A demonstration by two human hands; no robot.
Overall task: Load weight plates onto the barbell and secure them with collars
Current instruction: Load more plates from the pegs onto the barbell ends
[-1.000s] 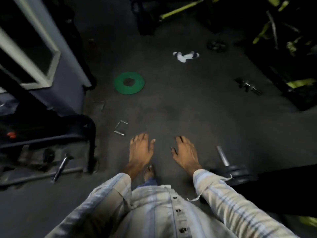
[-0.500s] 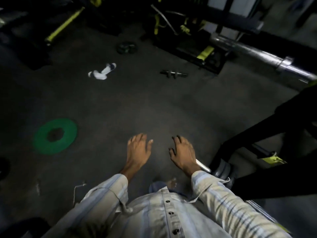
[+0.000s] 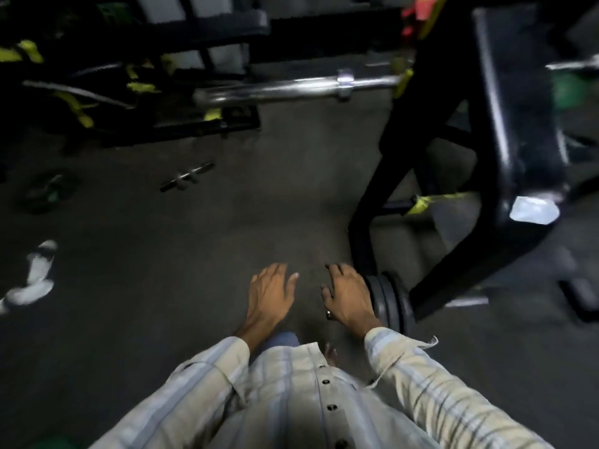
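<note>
A chrome barbell (image 3: 278, 90) lies across the top of the view on a black rack, with a metal collar ring (image 3: 344, 84) on its sleeve. Black weight plates (image 3: 389, 299) stand on edge on the floor against the rack's leg, just right of my right hand. My left hand (image 3: 270, 294) and my right hand (image 3: 348, 294) hang side by side in front of me, palms down, fingers apart, holding nothing. A small dark plate (image 3: 47, 192) lies on the floor at the left.
A black bench rack frame (image 3: 492, 150) fills the right side. A short dumbbell handle (image 3: 188, 176) lies on the grey floor ahead. White socks or cloths (image 3: 32, 280) lie at the left. Black and yellow machines (image 3: 107, 89) stand at the back left.
The view has swung right: the green plate has left the frame at the left, and the barbell and rack now lie straight ahead. Both hands stay empty and apart.
</note>
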